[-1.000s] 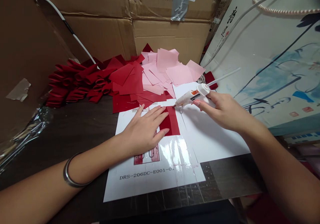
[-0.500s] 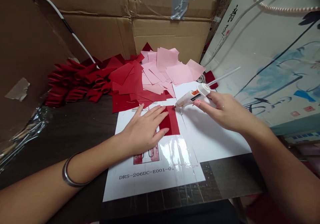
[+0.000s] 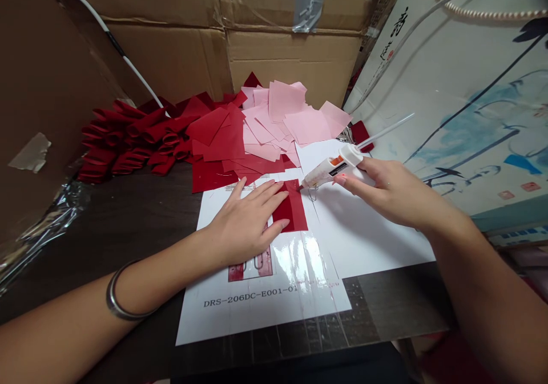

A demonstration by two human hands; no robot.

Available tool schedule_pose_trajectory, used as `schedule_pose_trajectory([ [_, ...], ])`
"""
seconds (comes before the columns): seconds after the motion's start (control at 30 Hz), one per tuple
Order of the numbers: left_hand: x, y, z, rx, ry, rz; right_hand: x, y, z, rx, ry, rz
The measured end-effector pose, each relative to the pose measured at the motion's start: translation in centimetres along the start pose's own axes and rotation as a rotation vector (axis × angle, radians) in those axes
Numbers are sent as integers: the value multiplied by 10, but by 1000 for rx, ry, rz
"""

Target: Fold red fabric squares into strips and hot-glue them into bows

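Observation:
My left hand (image 3: pixel 250 221) lies flat with its fingers spread, pressing on the left part of a dark red fabric piece (image 3: pixel 297 215). That piece rests on a white printed sheet (image 3: pixel 317 298). My right hand (image 3: pixel 385 193) is wrapped round the handle of a white hot glue gun (image 3: pixel 331 167), with a clear glue stick (image 3: pixel 387 129) poking out of its back end. The gun's nozzle is at the upper right edge of the red piece. Whether glue is coming out is too small to tell.
Behind my hands lie loose red pieces (image 3: pixel 222 136) and pink pieces (image 3: pixel 295 116). Folded red loops (image 3: pixel 132 138) are heaped at the left. Cardboard (image 3: pixel 291 59) walls the back; a white patterned bag (image 3: pixel 471 87) stands at the right. A white cable (image 3: pixel 137 76) hangs at the left.
The glue gun in my right hand has shifted slightly right and down, its nozzle moving a little along the red piece's right edge. My left hand has stayed in place.

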State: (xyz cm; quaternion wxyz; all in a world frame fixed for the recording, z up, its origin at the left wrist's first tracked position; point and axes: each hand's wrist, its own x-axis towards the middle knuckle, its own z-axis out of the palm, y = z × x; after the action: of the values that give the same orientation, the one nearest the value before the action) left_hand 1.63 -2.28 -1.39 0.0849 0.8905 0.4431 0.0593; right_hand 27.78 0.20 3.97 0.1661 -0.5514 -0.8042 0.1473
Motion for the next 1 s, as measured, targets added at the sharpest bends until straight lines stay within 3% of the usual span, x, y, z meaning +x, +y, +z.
schedule_pose_trajectory([
  [0.17,1,0,-1,16,-13,-10,-2,3,-10,87,-44,-15],
  [0.5,0,0,0,28,-12,-6,-9,6,-23,205,-310,-36],
  [1.0,1,0,0,-5,-8,-14,-8,10,-20,152,-348,-7],
])
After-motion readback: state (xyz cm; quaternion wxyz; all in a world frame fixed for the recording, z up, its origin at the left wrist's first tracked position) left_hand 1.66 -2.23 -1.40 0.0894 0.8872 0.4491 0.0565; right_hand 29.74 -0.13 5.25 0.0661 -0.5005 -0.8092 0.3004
